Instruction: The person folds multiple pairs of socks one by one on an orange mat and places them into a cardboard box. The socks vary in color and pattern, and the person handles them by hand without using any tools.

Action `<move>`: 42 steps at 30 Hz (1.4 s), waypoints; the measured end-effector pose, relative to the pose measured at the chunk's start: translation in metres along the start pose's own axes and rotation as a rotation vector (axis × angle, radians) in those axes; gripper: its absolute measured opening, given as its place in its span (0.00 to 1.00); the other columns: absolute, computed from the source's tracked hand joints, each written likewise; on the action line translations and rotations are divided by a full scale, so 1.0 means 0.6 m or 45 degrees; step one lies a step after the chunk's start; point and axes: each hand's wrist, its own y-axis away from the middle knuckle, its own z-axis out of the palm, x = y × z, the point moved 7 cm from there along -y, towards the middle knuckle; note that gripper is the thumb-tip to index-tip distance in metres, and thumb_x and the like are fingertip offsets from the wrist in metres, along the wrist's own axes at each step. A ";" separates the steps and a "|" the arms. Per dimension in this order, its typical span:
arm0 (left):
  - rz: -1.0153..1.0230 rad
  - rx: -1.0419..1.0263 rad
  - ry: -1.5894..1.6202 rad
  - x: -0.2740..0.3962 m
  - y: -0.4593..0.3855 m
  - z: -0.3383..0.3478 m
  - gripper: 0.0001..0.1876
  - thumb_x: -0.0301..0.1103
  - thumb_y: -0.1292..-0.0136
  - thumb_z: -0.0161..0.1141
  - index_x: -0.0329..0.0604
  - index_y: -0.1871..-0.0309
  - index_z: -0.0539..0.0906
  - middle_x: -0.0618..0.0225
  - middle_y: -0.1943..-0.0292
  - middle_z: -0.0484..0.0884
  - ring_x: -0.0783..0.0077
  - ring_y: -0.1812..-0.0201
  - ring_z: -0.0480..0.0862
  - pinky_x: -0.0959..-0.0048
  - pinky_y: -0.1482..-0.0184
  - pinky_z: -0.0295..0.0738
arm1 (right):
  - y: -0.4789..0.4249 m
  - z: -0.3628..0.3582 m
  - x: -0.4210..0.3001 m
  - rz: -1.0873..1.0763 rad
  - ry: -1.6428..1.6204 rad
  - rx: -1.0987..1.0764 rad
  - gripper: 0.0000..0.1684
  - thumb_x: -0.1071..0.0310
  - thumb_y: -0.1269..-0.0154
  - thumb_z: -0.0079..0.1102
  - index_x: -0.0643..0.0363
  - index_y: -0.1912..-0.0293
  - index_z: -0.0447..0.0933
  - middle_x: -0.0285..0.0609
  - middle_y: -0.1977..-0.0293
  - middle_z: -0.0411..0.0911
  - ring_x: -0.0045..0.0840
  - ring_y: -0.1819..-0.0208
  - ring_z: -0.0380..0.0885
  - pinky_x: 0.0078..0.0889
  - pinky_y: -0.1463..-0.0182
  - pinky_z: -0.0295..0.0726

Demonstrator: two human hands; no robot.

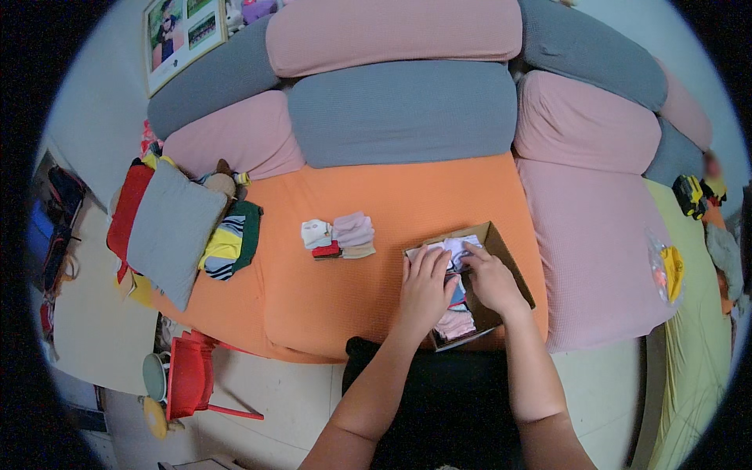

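Observation:
An open cardboard box stands on the orange-covered sofa seat, with folded cloth items along its left side. My left hand reaches over the box's left wall, its fingers on light cloth at the far end. Beside it, my right hand touches the folded white and lavender cloth. Whether either hand grips the cloth cannot be told. Pink folded cloth lies at the box's near end. To the left of the box sit small folded bundles: white, pale pink, red and beige.
Blue-grey and pink cushions line the sofa back. A grey pillow and striped cloth lie at the left. A red chair stands on the floor at lower left. On the right are a plastic bag with a yellow item and a toy vehicle.

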 end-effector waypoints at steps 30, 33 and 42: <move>-0.386 -0.279 0.584 -0.100 0.047 0.030 0.36 0.38 0.38 0.61 0.33 0.29 0.62 0.37 0.26 0.54 0.41 0.27 0.60 0.56 0.30 0.62 | -0.046 0.023 -0.147 -0.278 -0.268 0.345 0.12 0.75 0.39 0.58 0.63 0.55 0.80 0.51 0.57 0.81 0.46 0.51 0.77 0.43 0.46 0.76; -0.364 -0.242 0.722 -0.106 0.035 0.047 0.35 0.35 0.37 0.59 0.32 0.29 0.61 0.39 0.26 0.53 0.44 0.27 0.60 0.59 0.29 0.61 | -0.051 0.026 -0.143 -0.246 -0.218 0.378 0.11 0.75 0.39 0.57 0.65 0.55 0.80 0.52 0.57 0.81 0.46 0.51 0.77 0.43 0.46 0.77; -0.296 -0.093 0.930 -0.117 0.023 0.067 0.35 0.29 0.36 0.57 0.32 0.27 0.58 0.43 0.26 0.56 0.45 0.26 0.57 0.60 0.28 0.60 | -0.060 0.029 -0.144 -0.176 -0.166 0.394 0.13 0.75 0.40 0.57 0.64 0.54 0.78 0.54 0.54 0.80 0.48 0.50 0.76 0.45 0.44 0.76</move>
